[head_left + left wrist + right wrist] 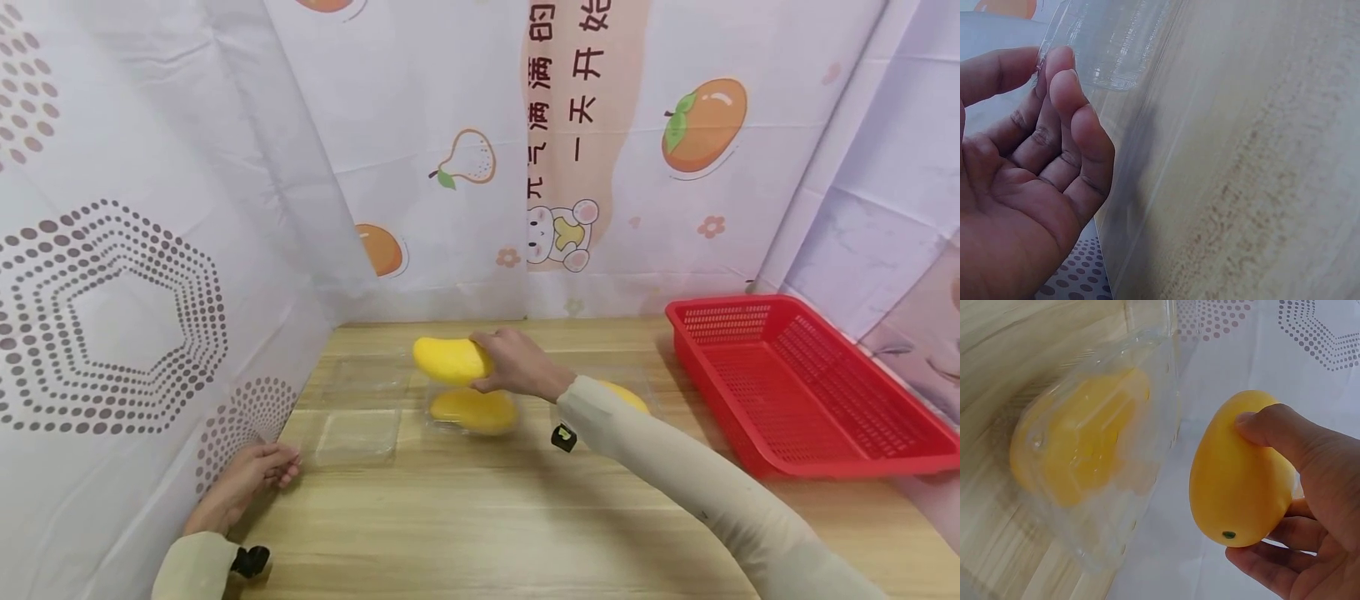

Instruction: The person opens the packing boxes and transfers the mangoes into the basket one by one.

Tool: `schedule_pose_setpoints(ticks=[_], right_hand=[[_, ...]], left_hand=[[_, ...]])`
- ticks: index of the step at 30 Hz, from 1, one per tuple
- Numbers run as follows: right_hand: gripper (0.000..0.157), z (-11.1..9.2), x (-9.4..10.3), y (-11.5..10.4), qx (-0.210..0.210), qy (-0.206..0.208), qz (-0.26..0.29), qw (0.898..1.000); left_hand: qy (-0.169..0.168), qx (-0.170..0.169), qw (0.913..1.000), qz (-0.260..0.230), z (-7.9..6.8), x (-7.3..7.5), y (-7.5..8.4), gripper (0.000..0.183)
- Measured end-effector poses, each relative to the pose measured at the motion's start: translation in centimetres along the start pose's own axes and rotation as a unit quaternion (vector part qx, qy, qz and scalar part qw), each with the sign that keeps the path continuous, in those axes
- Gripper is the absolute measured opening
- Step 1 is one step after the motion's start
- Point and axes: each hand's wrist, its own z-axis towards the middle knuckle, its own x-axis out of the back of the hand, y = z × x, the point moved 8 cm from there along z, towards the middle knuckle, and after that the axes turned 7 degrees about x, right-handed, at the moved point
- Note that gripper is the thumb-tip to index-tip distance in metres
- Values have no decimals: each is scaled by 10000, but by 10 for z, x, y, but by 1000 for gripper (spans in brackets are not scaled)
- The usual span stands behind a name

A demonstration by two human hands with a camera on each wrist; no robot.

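Note:
My right hand (517, 362) grips one end of a yellow mango (450, 360), held up off the table. In the right wrist view the thumb lies on top of this mango (1241, 469), which has a small green stem spot, and fingers curl beneath. Just below it, a second mango (472, 411) lies in a clear plastic box (1141, 506). A third mango (624, 395) shows partly behind my right sleeve. At the table's left edge my left hand (251, 479) holds nothing, its fingers loosely curled beside a clear plastic box (356, 435).
A red plastic basket (795, 408) stands on the right side of the wooden table (450, 525). Patterned white cloth (420, 108) hangs behind and at both sides. Black wrist cameras (564, 437) sit on both sleeves.

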Motion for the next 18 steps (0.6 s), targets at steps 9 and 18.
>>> schedule_pose_setpoints(ticks=[9,18], right_hand=[[72,-10,7,9,12,133,77,9999],[73,-22,11,20,-64,226,159,9996]], left_hand=[[-89,15,9999,52,0,0,-2,47],[-66,113,9999,77,-1,-1,-4,45]])
